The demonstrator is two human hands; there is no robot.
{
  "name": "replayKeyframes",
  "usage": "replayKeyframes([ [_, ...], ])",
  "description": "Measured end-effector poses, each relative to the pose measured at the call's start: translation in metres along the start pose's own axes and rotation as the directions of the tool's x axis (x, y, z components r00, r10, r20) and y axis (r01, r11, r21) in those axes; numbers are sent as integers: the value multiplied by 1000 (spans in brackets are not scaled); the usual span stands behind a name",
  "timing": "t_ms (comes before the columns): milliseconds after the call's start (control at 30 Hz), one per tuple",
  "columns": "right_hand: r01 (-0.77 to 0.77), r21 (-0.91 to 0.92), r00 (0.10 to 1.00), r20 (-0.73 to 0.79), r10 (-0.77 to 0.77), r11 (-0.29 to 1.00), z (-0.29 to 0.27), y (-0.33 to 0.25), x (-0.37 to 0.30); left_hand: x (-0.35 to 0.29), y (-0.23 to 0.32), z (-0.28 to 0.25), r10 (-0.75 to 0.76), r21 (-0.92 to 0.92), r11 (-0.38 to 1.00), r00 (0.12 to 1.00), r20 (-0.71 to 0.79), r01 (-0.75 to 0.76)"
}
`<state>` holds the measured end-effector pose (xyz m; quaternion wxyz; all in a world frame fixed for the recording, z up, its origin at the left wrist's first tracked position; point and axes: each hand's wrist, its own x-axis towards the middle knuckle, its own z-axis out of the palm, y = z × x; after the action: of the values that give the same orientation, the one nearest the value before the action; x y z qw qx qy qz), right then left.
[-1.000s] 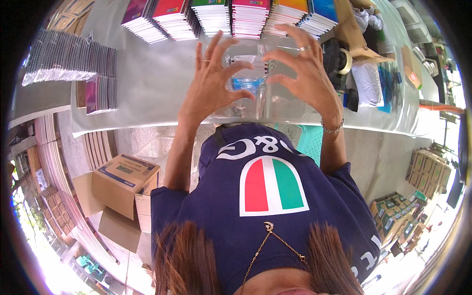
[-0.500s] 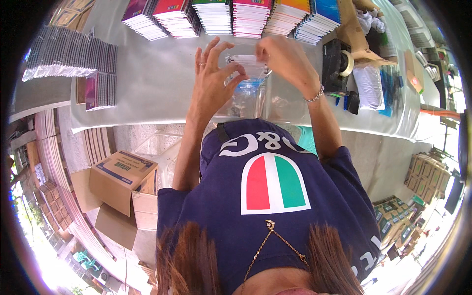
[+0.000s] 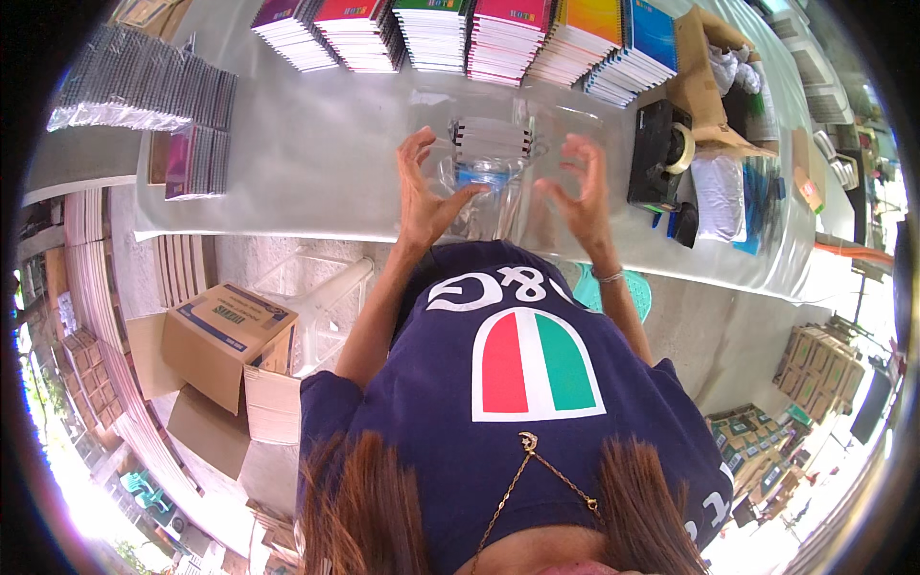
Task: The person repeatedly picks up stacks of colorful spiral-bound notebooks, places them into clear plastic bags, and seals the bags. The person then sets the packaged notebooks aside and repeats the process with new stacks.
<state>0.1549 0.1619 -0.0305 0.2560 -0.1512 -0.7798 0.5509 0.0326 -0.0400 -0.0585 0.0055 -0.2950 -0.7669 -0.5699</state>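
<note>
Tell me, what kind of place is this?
Probably a stationery packing area, seemingly partly outdoors. Stacks of colourful notebooks line a long table, a tape dispenser sits to the right, and cardboard boxes stand on the floor.

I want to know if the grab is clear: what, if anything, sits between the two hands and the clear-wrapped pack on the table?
Nothing visible. The left hand and right hand are open on either side of the pack, the left fingers at its wrap. The tape dispenser stands off to the right, the notebook stacks behind.
</note>
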Motion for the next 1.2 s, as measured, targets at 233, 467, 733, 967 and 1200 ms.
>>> replayKeyframes([
  [233, 165, -201, 978, 157, -135, 965, 36, 2, 1, 19, 9, 5, 135, 120, 983, 989, 52, -141],
  [467, 84, 56, 996, -26, -83, 995, 38, 17, -6, 28, 18, -2, 115, 36, 992, 989, 93, -119],
  [733, 228, -149, 969, 129, -209, 962, 42, 6, 7, 38, 12, -5, 288, 150, 936, 938, 192, -318],
  [967, 153, -24, 984, 101, -150, 988, 40, 6, 18, 62, 12, -15, 279, 122, 932, 893, 354, -340],
  [1200, 57, 24, 975, 213, -60, 998, 30, 7, 46, 71, 22, -13, 153, 99, 976, 933, 324, -195],
])
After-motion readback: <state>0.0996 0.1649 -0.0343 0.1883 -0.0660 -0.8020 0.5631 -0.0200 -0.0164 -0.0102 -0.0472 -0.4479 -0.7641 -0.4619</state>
